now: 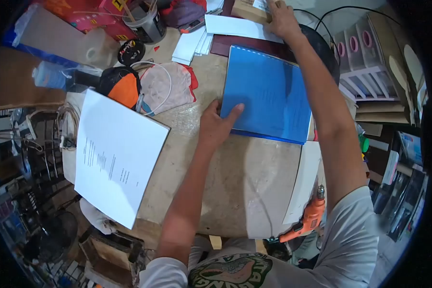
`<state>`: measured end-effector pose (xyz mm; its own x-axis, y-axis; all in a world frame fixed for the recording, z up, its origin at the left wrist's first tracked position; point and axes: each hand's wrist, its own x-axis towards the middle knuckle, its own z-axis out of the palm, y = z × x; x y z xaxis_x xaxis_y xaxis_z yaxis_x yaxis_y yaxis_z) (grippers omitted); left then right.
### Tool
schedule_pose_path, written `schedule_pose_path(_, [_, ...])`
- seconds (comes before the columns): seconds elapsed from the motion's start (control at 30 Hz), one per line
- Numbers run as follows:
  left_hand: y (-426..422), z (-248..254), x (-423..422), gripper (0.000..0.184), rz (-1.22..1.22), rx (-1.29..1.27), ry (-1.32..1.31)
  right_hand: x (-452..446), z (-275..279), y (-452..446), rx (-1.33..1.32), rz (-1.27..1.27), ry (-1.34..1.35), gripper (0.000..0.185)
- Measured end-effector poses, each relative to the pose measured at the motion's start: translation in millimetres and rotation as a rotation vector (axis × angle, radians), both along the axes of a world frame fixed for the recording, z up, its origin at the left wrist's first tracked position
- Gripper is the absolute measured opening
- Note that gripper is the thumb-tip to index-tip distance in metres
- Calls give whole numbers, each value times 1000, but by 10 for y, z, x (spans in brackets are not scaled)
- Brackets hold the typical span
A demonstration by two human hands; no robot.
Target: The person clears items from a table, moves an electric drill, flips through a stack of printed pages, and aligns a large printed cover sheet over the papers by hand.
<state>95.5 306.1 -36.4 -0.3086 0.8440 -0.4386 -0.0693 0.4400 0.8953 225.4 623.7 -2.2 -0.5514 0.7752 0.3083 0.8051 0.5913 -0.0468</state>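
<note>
A stack of sheets under a clear blue cover (269, 91) lies on the table, with small marks like punched holes along its top edge. My left hand (217, 124) grips its left edge, the thumb lying on the cover and the fingers partly hidden at the side. Farther back, my right hand (284, 21) is closed around the right end of a small brown cardboard box (251, 11). Just below that hand, a white paper strip (242, 27) rests over a dark maroon sheet (227, 45).
A thick white printed stack (117, 153) overhangs the table's left side. An orange drill (311, 216) lies at the front right beside a long white strip (302, 182). Cloths (165, 86), a black tape roll (131, 52) and a bucket (146, 24) crowd the back left. Plastic drawers (365, 53) stand right.
</note>
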Motion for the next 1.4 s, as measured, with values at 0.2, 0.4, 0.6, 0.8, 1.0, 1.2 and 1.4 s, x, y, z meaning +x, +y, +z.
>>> schedule_pose_path(0.2, [-3, -114, -16, 49, -8, 73, -173, 172, 273, 98, -106, 166, 136, 48])
schedule_pose_path(0.4, [66, 241, -174, 53, 16, -66, 348, 329, 1050, -793, -170, 138, 105, 57])
schedule_pose_path(0.6, [1257, -33, -653, 50, 319, 196, 300, 896, 895, -2021, -449, 224, 19, 56])
schedule_pose_path(0.8, [1994, -100, -518, 47, 359, 95, 143, 1214, 1063, -2237, -541, 169, 233, 45])
schedule_pose_path(1.0, [2154, -70, -385, 37, 405, 195, -18, 1316, 369, -1053, 186, -164, 217, 68])
schedule_pose_path(1.2, [2039, 495, -505, 19, 432, 766, 502, 1334, -38, -323, -199, -427, -293, 126])
schedule_pose_path(1.4, [1193, 1167, -614, 27, 425, 828, -95, 1283, 37, -222, -255, -322, -358, 122])
